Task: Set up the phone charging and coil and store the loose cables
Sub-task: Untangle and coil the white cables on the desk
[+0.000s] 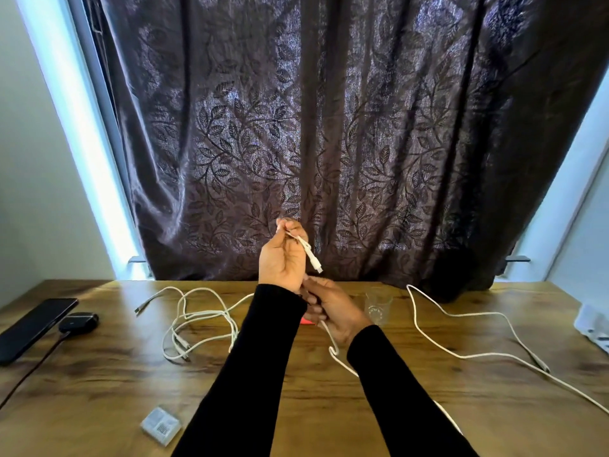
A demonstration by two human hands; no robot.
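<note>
A white cable (333,352) is gripped in the right hand (336,311), its slack trailing back toward the body. Just beyond, its plug end (311,255) is pinched in the raised left hand (283,258), pointing down toward the right hand. A loose cable tangle (197,319) lies left of both hands.

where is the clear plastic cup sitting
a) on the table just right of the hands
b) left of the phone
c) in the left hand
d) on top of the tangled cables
a: the clear cup stands on the wooden table just right of the right hand, apart from the tangled cables and the phone.
</note>
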